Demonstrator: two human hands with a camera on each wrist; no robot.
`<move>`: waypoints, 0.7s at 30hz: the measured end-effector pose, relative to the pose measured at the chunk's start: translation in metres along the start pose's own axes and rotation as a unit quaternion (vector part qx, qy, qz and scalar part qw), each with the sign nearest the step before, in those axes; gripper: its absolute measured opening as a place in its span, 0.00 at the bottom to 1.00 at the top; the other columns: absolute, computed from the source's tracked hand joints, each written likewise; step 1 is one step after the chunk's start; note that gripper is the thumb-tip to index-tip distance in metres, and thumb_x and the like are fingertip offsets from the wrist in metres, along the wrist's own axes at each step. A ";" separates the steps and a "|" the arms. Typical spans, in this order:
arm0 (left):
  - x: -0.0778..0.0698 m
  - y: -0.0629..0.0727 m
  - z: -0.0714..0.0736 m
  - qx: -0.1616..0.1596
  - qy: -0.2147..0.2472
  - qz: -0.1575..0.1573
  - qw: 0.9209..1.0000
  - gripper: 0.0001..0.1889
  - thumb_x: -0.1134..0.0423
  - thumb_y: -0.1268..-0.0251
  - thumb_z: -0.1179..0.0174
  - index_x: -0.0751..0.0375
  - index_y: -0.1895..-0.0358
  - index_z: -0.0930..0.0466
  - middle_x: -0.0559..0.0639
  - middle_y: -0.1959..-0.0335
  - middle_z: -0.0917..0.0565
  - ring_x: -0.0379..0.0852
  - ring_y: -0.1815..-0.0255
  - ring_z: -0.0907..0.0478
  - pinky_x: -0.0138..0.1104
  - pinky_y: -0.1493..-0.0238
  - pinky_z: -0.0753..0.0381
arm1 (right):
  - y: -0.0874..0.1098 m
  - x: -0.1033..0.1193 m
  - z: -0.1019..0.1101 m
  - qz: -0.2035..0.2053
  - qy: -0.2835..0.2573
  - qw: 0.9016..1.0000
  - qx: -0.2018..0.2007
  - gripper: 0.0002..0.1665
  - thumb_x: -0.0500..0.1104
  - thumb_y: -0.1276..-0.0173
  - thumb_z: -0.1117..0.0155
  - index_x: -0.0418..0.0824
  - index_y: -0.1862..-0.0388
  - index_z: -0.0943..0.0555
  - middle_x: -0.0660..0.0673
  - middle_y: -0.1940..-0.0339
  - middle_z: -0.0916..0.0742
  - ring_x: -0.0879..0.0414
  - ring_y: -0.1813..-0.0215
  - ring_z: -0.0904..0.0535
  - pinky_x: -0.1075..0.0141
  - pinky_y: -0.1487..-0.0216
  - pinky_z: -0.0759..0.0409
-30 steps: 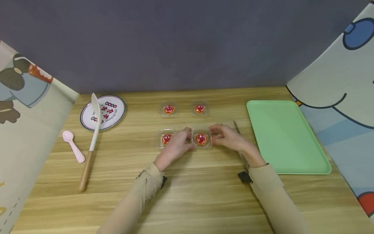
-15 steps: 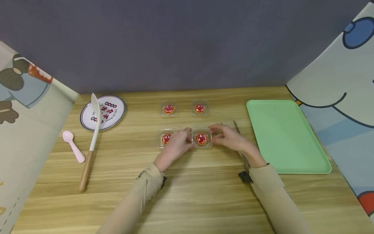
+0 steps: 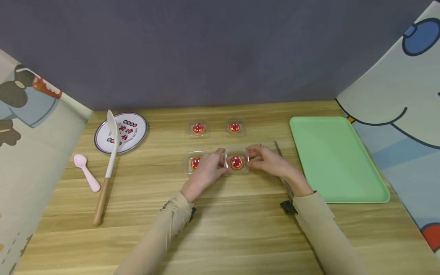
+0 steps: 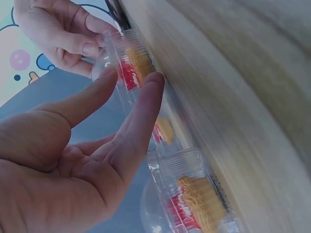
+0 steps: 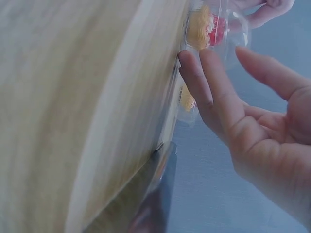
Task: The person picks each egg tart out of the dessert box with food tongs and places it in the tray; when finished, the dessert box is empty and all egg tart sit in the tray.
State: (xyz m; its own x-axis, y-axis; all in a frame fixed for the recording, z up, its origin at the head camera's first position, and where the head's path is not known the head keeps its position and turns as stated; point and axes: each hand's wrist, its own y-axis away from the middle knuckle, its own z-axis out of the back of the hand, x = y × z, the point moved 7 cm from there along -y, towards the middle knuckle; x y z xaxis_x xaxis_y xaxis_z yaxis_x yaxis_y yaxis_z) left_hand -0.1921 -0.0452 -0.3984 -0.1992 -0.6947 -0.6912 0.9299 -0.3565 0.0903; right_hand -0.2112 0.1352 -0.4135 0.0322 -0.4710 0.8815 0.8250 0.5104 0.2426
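Tart box (image 3: 236,162) is sitting left of the green tray (image 3: 340,160), with the left hand (image 3: 207,168) at its far side and the right hand (image 3: 269,161) at its tray side, both sets of fingers pretty relaxed and extended, just touching the edges. Three more boxes (image 3: 198,128) sit left of the tray too, and the plate (image 3: 132,133) is way off left of it.

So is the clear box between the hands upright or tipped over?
Upright. Inside the box, the tart has its tan base toward the table and its red top away, in both wrist views.
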 end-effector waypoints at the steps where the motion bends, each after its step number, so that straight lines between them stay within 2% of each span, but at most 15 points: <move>1: -0.001 0.000 0.000 -0.002 -0.001 -0.003 1.000 0.37 0.68 0.37 0.23 0.77 0.28 0.29 0.60 0.57 0.09 0.52 0.60 0.12 0.38 0.55 0.09 | 0.001 0.001 0.000 0.002 0.001 1.000 0.000 0.34 0.33 0.20 0.38 0.21 0.22 0.37 0.21 0.30 0.23 0.27 0.31 0.24 0.42 0.29 0.19; 7: -0.005 0.002 0.003 -0.021 -0.014 -0.024 0.999 0.34 0.68 0.38 0.23 0.78 0.32 0.26 0.58 0.62 0.09 0.50 0.65 0.12 0.35 0.61 0.10 | 0.006 0.010 0.002 0.024 0.010 1.000 0.001 0.34 0.33 0.18 0.41 0.20 0.21 0.39 0.20 0.28 0.26 0.26 0.30 0.24 0.41 0.30 0.20; 11: -0.007 0.003 0.005 -0.029 -0.020 -0.028 0.999 0.33 0.70 0.38 0.23 0.78 0.32 0.26 0.58 0.63 0.09 0.49 0.68 0.13 0.34 0.65 0.11 | 0.010 0.015 0.005 0.046 0.007 0.999 -0.004 0.31 0.31 0.19 0.44 0.20 0.22 0.36 0.22 0.29 0.24 0.27 0.32 0.22 0.42 0.33 0.16; 15: -0.009 0.005 0.009 -0.033 -0.026 -0.024 0.999 0.35 0.70 0.37 0.23 0.77 0.29 0.27 0.57 0.64 0.09 0.47 0.70 0.14 0.32 0.69 0.12 | 0.012 0.019 0.009 0.059 0.025 0.998 -0.015 0.30 0.31 0.19 0.44 0.21 0.22 0.35 0.23 0.31 0.23 0.30 0.36 0.20 0.47 0.42 0.12; 21: -0.015 0.006 0.019 -0.059 0.014 -0.035 0.998 0.36 0.69 0.36 0.23 0.73 0.28 0.28 0.54 0.65 0.10 0.46 0.69 0.13 0.34 0.66 0.10 | 0.016 0.025 0.015 0.048 0.015 0.998 -0.030 0.32 0.28 0.18 0.48 0.27 0.18 0.38 0.26 0.38 0.20 0.35 0.48 0.17 0.51 0.54 0.10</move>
State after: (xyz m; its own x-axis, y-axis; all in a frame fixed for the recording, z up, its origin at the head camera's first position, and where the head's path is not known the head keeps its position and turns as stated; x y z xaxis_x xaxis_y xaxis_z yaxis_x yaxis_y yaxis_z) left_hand -0.1891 -0.0491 -0.3742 -0.2575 -0.6530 -0.7123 0.9443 -0.3264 -0.0421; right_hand -0.2052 0.1421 -0.3814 0.1287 -0.4447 0.8864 0.8492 0.5111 0.1331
